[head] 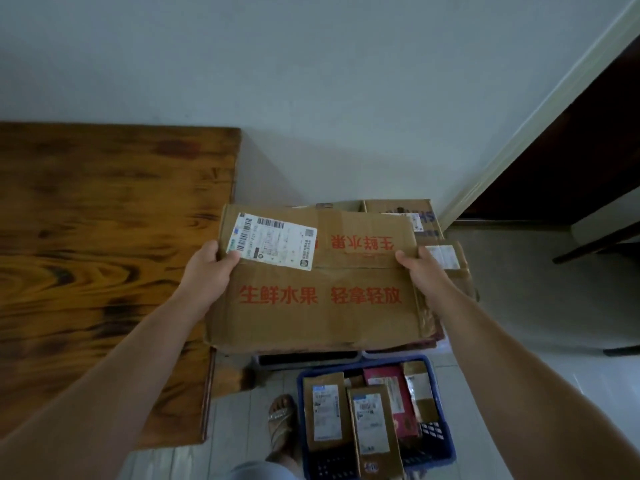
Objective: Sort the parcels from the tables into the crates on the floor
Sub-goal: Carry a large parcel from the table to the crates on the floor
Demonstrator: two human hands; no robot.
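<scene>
Single head camera, wide-angle, looking forward-down; cardboard parcel close, blue crate underfoot.

1. Large cardboard box: 1 counted; white shipping label on it: 1.
2. Hands: 2, namely left hand and right hand.
3. Blue crate in near-full view: 1. Second crate rim under the box: at least 1 more; total could not be determined.
4. Parcels visible in the blue crate: 4, comprising first brown packet, second brown packet, pink packet and brown-and-silver packet.
5. Cartons behind the box: at least 2, rear carton and side carton.
6. Wooden table: 1.
7. Sandalled foot: 1.
</scene>
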